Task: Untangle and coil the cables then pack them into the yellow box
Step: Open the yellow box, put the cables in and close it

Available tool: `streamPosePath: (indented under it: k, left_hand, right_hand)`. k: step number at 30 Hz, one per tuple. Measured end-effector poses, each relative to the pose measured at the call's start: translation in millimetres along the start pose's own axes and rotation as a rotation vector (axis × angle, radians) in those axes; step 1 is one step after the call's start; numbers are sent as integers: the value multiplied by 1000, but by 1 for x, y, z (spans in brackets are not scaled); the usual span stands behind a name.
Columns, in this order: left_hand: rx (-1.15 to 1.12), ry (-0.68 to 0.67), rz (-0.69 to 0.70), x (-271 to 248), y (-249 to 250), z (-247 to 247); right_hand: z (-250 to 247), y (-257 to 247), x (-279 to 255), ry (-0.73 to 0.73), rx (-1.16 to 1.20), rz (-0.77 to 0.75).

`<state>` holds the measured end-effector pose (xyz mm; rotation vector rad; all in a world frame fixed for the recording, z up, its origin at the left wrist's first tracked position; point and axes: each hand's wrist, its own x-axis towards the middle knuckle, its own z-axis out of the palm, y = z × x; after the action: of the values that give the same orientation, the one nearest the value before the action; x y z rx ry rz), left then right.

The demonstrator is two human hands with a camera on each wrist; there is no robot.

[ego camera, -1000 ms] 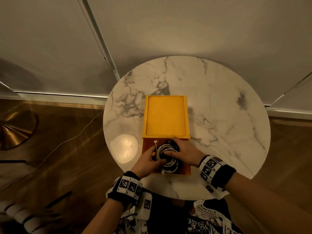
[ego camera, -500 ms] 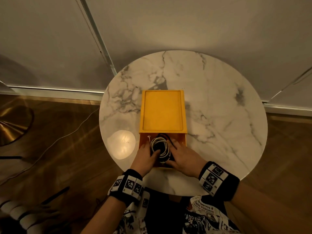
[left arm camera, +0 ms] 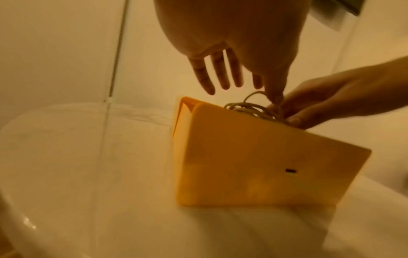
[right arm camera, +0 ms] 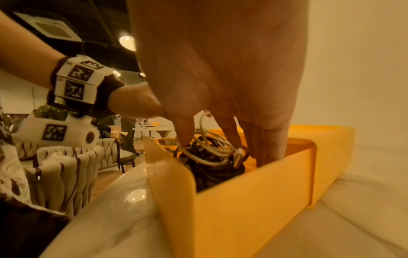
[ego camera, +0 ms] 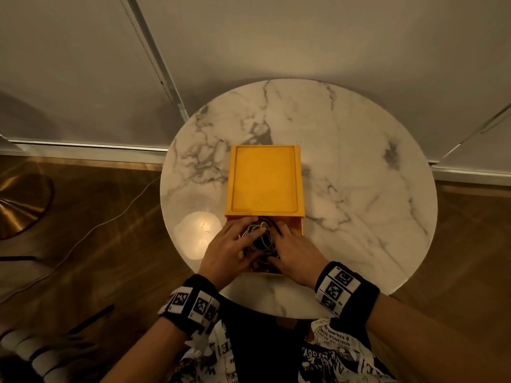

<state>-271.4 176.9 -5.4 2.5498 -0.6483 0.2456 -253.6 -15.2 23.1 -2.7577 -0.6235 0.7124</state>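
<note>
A yellow box (ego camera: 264, 181) lies on the round marble table (ego camera: 359, 189), its lid slid back so the near end is uncovered. A coil of white and black cables (ego camera: 260, 239) sits in that uncovered end. My left hand (ego camera: 229, 250) lies over the coil's left side, fingers straight and spread (left arm camera: 220, 73), thumb touching a white loop. My right hand (ego camera: 296, 252) reaches down into the box (right arm camera: 253, 200). Its thumb rests on the cables (right arm camera: 212, 153), its fingers go behind them along the box wall, and it holds the coil between them.
A thin cable (ego camera: 83, 236) runs across the wooden floor to the left, near a brass lamp base (ego camera: 19, 205). The wall rises just behind the table. Padded chairs (right arm camera: 66, 165) stand beyond the table's near-left edge.
The coil has gone lower into the box. My right hand slid from the coil's top to its right side, and my left fingers spread over the coil.
</note>
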Motion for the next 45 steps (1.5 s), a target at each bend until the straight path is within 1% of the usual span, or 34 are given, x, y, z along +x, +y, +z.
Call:
streamPosePath:
  k: [1, 3, 6, 9, 12, 15, 18, 21, 22, 23, 24, 26, 28, 30, 33, 37, 42, 45]
  left_hand:
    - [-3, -45, 60, 0, -3, 0]
    - [6, -148, 116, -4, -11, 2]
    - [11, -238, 73, -13, -27, 4]
    - [-26, -221, 37, -12, -33, 5]
    - [-20, -200, 8, -3, -26, 11]
    - [-139, -182, -19, 10, -24, 10]
    - [-242, -188, -38, 34, -30, -4]
    - [-183, -98, -96, 68, -42, -17]
    - [-122, -108, -128, 80, -47, -18]
    - [-48, -174, -175, 91, -51, -16]
    - [17, -275, -232, 100, -54, -13]
    - [77, -464, -330, 112, -58, -4]
    - [74, -539, -348, 116, -60, 3]
    - [77, -559, -342, 115, -60, 6]
    - [107, -583, -346, 114, -60, 3]
    - [101, -584, -340, 115, -63, 4]
    - [17, -600, -343, 116, -69, 7]
    - [-126, -584, -331, 117, -69, -3]
  right_hand:
    - [0, 0, 1, 1, -9, -1]
    - [0, 0, 1, 8, -13, -4]
    - [0, -2, -3, 14, -20, -13]
    - [-1, -5, -13, 15, -54, -62]
    - [2, -8, -21, -8, -100, -132]
    - [8, -8, -22, -86, -58, -127]
    - [16, -7, -19, -80, -84, -133]
    - [18, -8, -16, -78, -135, -126]
    - [16, -9, -16, -76, -145, -128]
    - [13, -10, -16, -75, -151, -130]
    - [11, -10, -14, -81, -151, -134]
    - [6, -9, -9, -75, -126, -142]
    - [-3, -10, -1, -54, -117, -160]
    - [-9, -12, 7, -40, -145, -179]
    - [-10, -19, 16, -66, -256, -188]
    - [-7, -26, 34, -14, -354, -167]
    - [-9, -24, 38, 21, -543, -196]
    - [-12, -25, 35, 45, -600, -201]
